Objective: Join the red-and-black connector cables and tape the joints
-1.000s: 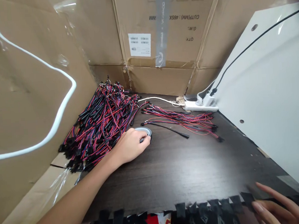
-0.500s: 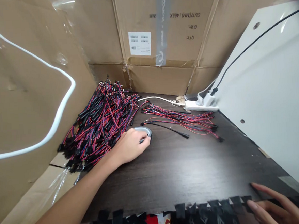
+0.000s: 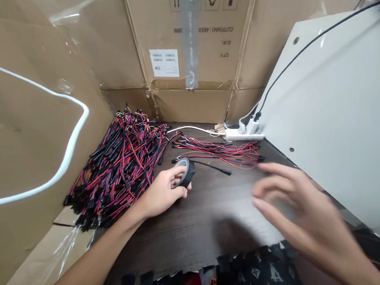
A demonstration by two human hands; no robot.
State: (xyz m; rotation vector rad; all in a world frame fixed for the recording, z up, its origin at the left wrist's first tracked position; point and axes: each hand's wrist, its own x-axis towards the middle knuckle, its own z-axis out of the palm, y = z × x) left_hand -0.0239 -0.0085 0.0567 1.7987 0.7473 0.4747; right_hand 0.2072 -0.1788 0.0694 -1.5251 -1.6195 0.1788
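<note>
My left hand (image 3: 167, 189) grips a roll of black tape (image 3: 189, 173), with fingers through its grey core and the roll tilted up on edge. To the right, my right hand (image 3: 288, 205) is over the table, slightly blurred, its fingers apart and nothing between them. A large heap of red, blue and black wire leads (image 3: 122, 160) lies left of the roll, partly behind my left arm. Beyond the roll, a smaller bundle of similar leads (image 3: 216, 149) is laid out sideways. One black lead (image 3: 211, 166) rests just in front of that bundle.
Several black tape strips (image 3: 147, 280) hang along the front edge of the dark table (image 3: 196, 229). A white power strip (image 3: 241, 133) sits at the back right. Cardboard walls (image 3: 203, 98) and a white panel (image 3: 333, 97) enclose the table. A white cable (image 3: 75, 133) hangs at left.
My left hand has tipped the tape roll from nearly flat to on edge. My right hand has moved from the front right edge inward over the table. The view has shifted slightly right.
</note>
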